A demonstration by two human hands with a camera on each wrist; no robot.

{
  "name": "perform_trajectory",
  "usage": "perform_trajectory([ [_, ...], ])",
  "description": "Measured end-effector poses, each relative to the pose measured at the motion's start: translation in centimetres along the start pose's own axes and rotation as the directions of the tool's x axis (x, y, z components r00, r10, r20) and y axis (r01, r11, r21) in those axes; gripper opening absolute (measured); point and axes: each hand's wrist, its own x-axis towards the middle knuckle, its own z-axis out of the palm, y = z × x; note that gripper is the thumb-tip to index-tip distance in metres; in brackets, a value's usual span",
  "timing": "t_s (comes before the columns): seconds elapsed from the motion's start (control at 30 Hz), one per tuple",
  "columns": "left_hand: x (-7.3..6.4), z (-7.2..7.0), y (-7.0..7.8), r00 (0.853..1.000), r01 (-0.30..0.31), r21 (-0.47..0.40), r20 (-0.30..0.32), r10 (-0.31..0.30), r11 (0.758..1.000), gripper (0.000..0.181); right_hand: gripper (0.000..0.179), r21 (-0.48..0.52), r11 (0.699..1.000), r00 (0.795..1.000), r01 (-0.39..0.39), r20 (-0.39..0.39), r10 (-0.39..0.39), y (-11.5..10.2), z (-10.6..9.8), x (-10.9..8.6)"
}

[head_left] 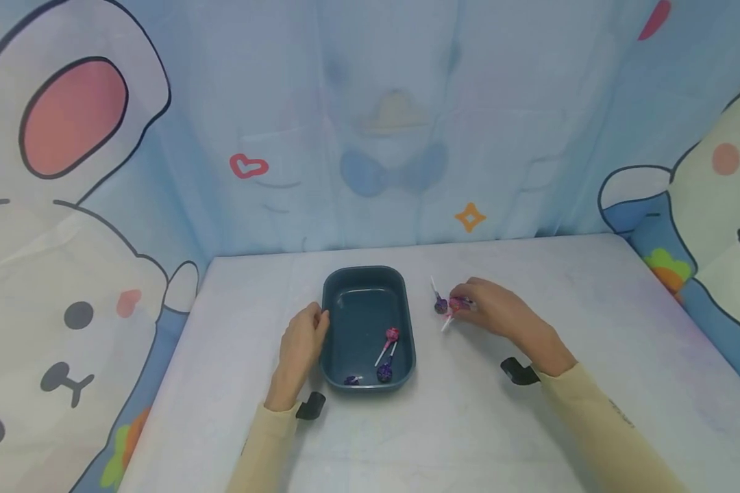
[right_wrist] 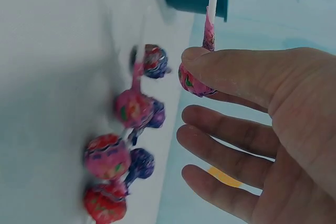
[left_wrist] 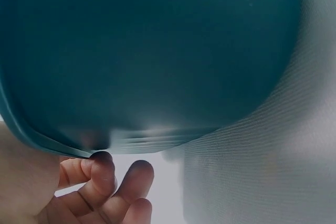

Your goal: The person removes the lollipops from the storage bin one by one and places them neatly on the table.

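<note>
My right hand (head_left: pixel 499 309) pinches a pink-wrapped lollipop (right_wrist: pixel 191 81) between thumb and fingers, its white stick pointing upward in the right wrist view. The other fingers of that hand extend below it. Several more lollipops (right_wrist: pixel 107 156), in pink, red and purple wrappers, lie in a group on the table beside the hand. A purple one (head_left: pixel 440 306) shows just left of the fingers in the head view. At the left side of a dark teal tray (head_left: pixel 358 294), my left hand (head_left: pixel 299 349) grips the rim, its fingertips (left_wrist: pixel 103 171) against the outer wall.
Inside the tray, toward its near end, lie a pink lollipop (head_left: pixel 392 334) and two purple ones (head_left: pixel 384 372). A white cloth covers the table (head_left: pixel 469 424). Behind it hangs a blue curtain (head_left: pixel 395 89) with cartoon prints.
</note>
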Motion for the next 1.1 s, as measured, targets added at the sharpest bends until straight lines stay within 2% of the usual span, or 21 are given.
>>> perform_trajectory([
  [0.13,0.0,0.0,0.0,1.0,0.006,-0.002,0.0,-0.006,1.0,0.024,0.035,-0.005,0.999,0.999,-0.045,0.028,0.045,0.6,0.3,-0.3],
  [0.43,-0.1,0.1,-0.2,1.0,0.006,-0.008,0.0,-0.006,1.0,0.025,0.028,0.0,1.0,1.0,-0.013,0.003,0.013,2.8,1.0,-1.0],
  [0.73,0.0,0.2,-0.4,1.0,0.001,-0.008,0.003,-0.001,1.0,0.025,0.041,-0.029,0.998,0.994,-0.062,0.085,0.065,4.3,0.5,-0.6],
  [0.9,0.0,0.2,-0.2,1.0,0.001,-0.01,-0.005,-0.001,1.0,0.025,0.043,-0.041,0.994,0.984,-0.106,0.142,0.11,4.5,0.1,0.1],
  [1.0,0.0,0.1,-0.1,1.0,-0.007,-0.013,-0.01,0.007,1.0,0.025,0.041,-0.055,0.993,0.977,-0.1,0.181,0.109,4.3,-0.3,0.5],
  [1.1,0.1,0.0,-0.1,1.0,-0.011,-0.015,-0.01,0.011,1.0,0.025,0.025,-0.031,0.997,0.973,-0.074,0.215,0.079,3.9,-0.7,0.9],
])
